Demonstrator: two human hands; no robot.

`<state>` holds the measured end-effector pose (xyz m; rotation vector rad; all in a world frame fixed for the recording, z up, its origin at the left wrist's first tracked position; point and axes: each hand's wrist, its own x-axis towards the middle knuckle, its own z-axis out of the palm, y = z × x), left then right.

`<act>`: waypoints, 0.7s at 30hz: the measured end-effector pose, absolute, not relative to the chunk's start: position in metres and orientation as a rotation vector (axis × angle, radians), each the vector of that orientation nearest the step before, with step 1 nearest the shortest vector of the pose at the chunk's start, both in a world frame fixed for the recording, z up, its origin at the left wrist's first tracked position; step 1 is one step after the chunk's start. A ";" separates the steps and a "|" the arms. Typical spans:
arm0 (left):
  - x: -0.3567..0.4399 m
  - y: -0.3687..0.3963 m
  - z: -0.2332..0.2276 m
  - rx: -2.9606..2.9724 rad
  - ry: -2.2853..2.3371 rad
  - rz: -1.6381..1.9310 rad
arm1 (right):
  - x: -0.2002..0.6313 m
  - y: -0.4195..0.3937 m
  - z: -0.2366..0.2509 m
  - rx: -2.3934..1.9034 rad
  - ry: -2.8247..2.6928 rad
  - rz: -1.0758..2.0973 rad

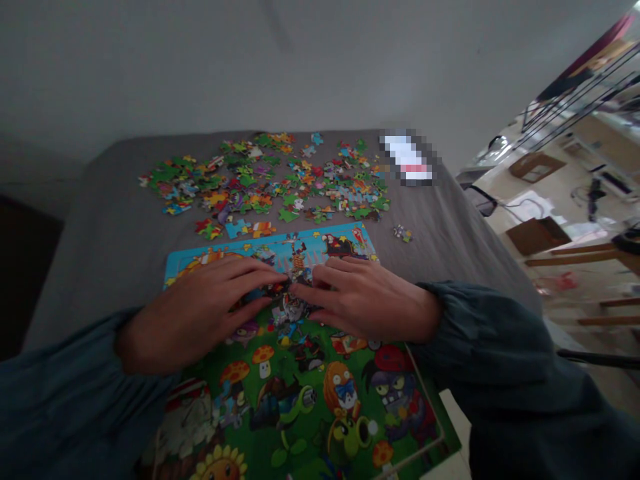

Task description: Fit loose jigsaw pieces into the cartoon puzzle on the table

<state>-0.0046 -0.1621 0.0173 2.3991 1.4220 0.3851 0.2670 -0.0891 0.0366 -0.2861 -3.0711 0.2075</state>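
My left hand (200, 310) rests over the upper part of a colourful cartoon jigsaw puzzle board (320, 373), its fingers stretched toward the middle and the thumb apart from them. From the other side my right hand (367, 293) lies on the same picture. Its index finger points inward, its thumb is spread below, and the other fingers are bent. The two hands' index fingertips nearly meet over a dark patch of the picture, and no held piece shows. Cartoon plants and zombies on green fill the lower board; a blue strip runs along its far edge.
Many loose puzzle pieces (250, 177) are spread beyond the board on a grey cloth-covered table (100, 227). A few joined pieces (249, 229) touch the far edge. One small cluster (403, 233) lies to the right. A blurred-out phone (407, 158) sits at the back right, before a wall.
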 end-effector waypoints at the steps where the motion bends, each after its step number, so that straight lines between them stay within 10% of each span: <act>1: -0.005 -0.162 0.017 2.390 1.424 0.398 | 0.267 -0.089 0.038 -0.194 -3.046 0.272; 21: -0.002 -0.168 0.026 2.448 1.352 0.376 | 0.266 -0.085 0.054 -0.119 -3.257 0.915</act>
